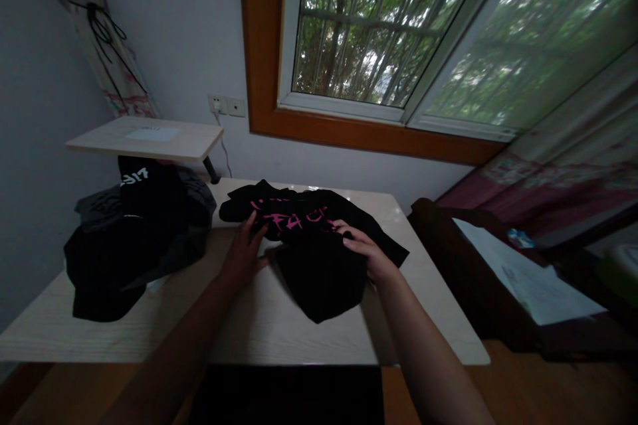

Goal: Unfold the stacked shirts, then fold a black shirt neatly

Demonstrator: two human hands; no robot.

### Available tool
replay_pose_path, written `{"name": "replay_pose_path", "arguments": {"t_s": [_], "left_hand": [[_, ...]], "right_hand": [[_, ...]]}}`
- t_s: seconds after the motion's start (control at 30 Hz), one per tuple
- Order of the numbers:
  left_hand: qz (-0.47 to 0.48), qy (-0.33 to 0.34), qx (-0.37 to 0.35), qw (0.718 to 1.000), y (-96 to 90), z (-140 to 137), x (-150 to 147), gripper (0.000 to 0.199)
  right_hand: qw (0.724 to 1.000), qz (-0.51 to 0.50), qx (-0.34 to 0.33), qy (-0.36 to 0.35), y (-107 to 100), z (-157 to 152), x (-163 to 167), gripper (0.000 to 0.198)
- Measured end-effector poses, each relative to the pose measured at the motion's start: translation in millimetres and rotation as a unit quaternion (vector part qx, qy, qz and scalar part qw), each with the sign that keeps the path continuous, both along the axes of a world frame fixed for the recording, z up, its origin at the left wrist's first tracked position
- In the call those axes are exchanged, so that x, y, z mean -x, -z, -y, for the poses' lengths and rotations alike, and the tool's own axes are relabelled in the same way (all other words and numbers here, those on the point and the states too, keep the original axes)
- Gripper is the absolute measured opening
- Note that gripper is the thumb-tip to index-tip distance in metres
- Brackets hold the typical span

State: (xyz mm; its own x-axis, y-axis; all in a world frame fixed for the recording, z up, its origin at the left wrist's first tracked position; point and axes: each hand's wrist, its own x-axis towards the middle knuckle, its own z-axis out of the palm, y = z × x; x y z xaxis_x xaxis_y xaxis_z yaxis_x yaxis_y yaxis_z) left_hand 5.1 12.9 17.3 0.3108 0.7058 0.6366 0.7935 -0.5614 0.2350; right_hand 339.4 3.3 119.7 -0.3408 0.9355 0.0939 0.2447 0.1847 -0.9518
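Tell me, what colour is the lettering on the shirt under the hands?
Pink, on the black shirt; the head view shows it.

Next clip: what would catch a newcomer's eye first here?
Probably the black garment with pink lettering crumpled at the middle of the pale table, with the left hand and right hand resting on its edges. Next, the dark pile of clothes at the table's left end, and the bright barred window above.
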Motion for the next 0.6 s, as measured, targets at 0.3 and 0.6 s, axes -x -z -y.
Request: {"name": "replay_pose_path", "arguments": {"t_s": [0.3,0.6], "left_hand": [[0.084,0.019,0.061,0.994,3.7,-3,6,0.050],[0.056,0.038,0.036,0.997,0.6,3,12,0.057]], "right_hand": [[0.981,-0.066,0.155,-0.098,4,10,-3,0.043],[0.988,0.131,-0.040,0.068,57,-13,-21,0.030]]}}
